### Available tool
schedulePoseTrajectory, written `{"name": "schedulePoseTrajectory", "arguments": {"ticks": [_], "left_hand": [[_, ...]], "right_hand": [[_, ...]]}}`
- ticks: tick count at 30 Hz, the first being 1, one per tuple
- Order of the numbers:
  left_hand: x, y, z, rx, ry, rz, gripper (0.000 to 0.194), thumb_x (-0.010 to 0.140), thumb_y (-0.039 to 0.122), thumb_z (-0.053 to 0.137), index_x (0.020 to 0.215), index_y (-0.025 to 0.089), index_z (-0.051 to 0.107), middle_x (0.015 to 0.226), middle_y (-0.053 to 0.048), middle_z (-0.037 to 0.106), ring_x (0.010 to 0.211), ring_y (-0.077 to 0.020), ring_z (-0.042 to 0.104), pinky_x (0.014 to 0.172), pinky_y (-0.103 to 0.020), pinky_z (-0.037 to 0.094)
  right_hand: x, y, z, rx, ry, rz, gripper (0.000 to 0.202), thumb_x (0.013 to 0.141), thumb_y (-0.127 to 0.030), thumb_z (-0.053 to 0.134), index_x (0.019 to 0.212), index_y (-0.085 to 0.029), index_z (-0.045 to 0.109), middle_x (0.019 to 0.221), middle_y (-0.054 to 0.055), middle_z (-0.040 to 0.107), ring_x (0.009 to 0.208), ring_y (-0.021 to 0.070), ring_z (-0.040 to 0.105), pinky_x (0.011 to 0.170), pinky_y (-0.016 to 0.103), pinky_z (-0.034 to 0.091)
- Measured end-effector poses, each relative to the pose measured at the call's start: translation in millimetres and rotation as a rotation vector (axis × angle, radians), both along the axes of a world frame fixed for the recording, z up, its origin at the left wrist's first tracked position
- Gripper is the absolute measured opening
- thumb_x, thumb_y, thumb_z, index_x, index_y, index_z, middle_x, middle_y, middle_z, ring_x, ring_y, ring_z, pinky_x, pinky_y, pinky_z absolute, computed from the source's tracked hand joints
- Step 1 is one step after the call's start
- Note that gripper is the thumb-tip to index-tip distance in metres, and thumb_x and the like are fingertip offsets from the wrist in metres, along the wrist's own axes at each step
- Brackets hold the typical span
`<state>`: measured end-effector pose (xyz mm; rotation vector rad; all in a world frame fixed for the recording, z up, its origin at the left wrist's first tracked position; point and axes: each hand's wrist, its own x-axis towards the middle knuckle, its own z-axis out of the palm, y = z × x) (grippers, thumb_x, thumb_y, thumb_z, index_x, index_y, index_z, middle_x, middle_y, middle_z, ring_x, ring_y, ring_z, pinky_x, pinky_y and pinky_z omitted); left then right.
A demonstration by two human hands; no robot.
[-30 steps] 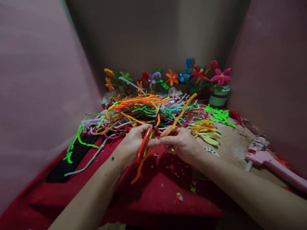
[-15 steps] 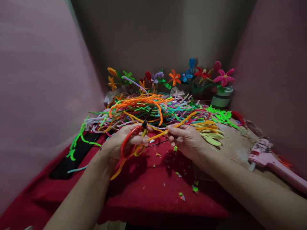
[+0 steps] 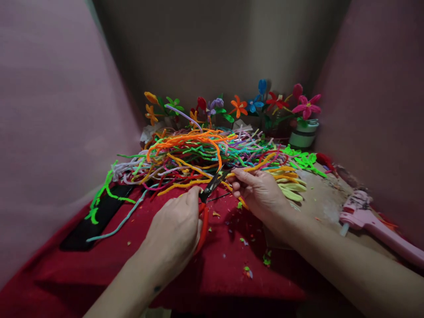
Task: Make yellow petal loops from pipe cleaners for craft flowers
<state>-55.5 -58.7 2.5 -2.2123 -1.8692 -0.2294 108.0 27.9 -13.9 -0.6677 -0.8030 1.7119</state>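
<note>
My left hand (image 3: 180,221) is closed round the red handle of the scissors (image 3: 212,186). The black blades point up and to the right, their tips close to the fingertips of my right hand (image 3: 256,187). Between the thumb and fingers of that hand is a yellow-orange pipe cleaner (image 3: 260,165), one part of it running up and to the right. Whether the blades touch it, I cannot tell. Behind both hands lies a large pile of pipe cleaners (image 3: 195,143) in many colours.
Fuzzy flowers (image 3: 239,106) stand along the back, near a pale green pot (image 3: 303,134). At right, a pink glue gun (image 3: 367,218) rests on a brown board (image 3: 326,190). A black flat object (image 3: 82,229) lies at left. Small scraps dot the red cloth (image 3: 232,274).
My left hand has turned and moved down; the scissors' blades now reach toward my right fingers. The left fingers no longer touch the yellow-orange pipe cleaner. My right hand has barely moved.
</note>
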Motion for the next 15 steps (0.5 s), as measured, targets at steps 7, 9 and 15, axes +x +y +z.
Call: {"name": "schedulePoseTrajectory", "arguments": {"ticks": [7,9,15], "left_hand": [[4.9,0.9,-6.5,0.110,0.194,0.002,0.033,0.079,0.009,0.040,0.109,0.007,0.053,0.078,-0.011,0.066,0.067,-0.0223,0.062,0.060,-0.032,0.049],[7.1,0.1,-6.8,0.135,0.208,-0.013,0.032,0.079,0.009,0.040,0.108,0.006,0.054,0.078,-0.011,0.066,0.067,-0.0223,0.062,0.060,-0.032,0.049],[12.4,-1.1,-7.6,0.087,0.278,0.013,0.036,0.079,0.004,0.036,0.109,0.006,0.057,0.077,-0.011,0.066,0.065,-0.0217,0.062,0.061,-0.033,0.051]], "right_hand": [[0.0,-1.1,-0.2,0.010,0.016,0.023,0.016,0.060,-0.020,0.074,0.066,-0.011,0.062,0.055,0.001,0.061,0.046,0.0072,0.052,0.039,0.017,0.042],[0.0,-1.0,-0.5,0.008,0.012,0.021,0.016,0.059,-0.019,0.075,0.065,-0.011,0.062,0.052,-0.001,0.058,0.045,0.0073,0.051,0.038,0.017,0.042],[0.3,-1.2,-1.4,0.014,0.014,0.055,0.019,0.059,-0.023,0.075,0.063,-0.010,0.061,0.052,0.000,0.057,0.043,0.0080,0.051,0.036,0.018,0.040]]}}
